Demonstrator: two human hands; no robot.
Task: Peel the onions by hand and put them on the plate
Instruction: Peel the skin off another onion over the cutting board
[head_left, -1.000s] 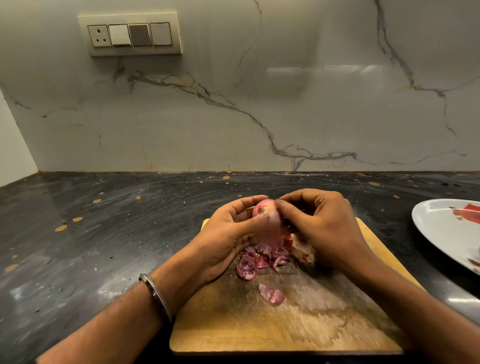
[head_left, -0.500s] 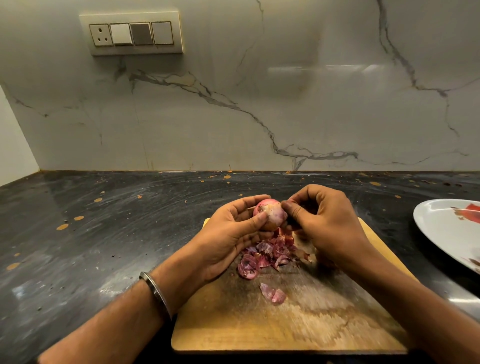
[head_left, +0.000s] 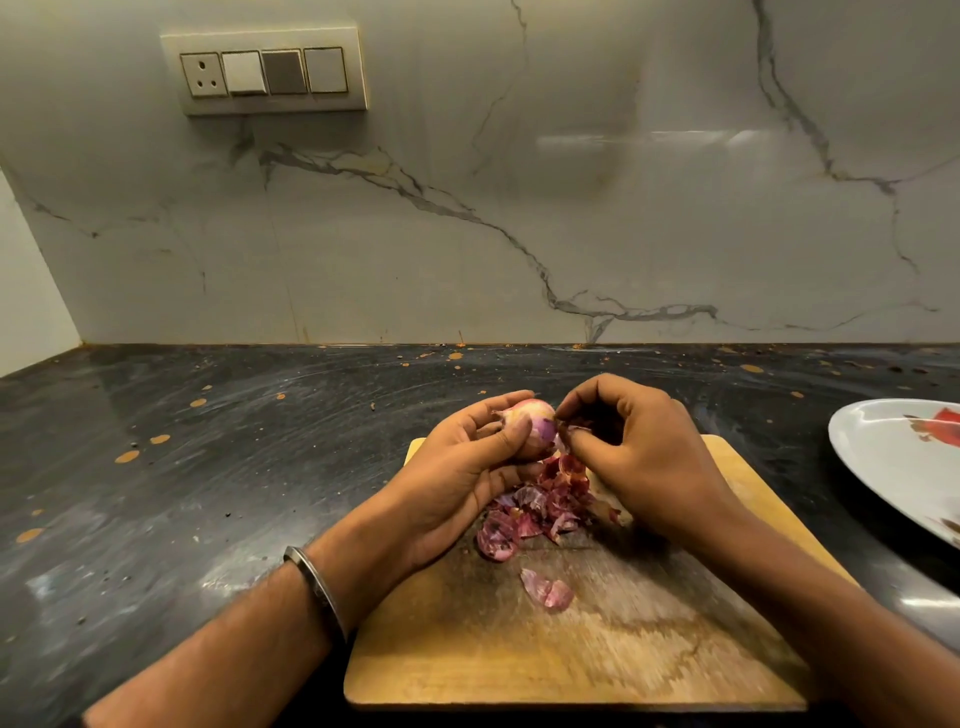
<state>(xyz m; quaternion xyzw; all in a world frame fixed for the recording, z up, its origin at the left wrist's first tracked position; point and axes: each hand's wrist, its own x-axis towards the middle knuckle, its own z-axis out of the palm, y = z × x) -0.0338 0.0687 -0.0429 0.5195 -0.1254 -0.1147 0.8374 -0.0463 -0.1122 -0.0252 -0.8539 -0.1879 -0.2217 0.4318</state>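
The left hand (head_left: 467, 467) cups the onion (head_left: 527, 428) above the far edge of the cutting board (head_left: 571, 649); since a second ago the onion has turned, showing more pale peeled flesh; the right hand (head_left: 639, 447) pinches a strip of skin at its side; peels (head_left: 535, 514) lie heaped beneath; the plate (head_left: 893, 462) sits at the tabletop's (head_left: 208, 467) right edge; no writing is readable.

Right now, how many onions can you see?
1: a pinkish, partly peeled onion held in the left hand above the wooden cutting board. The white plate shows none, but runs off frame.
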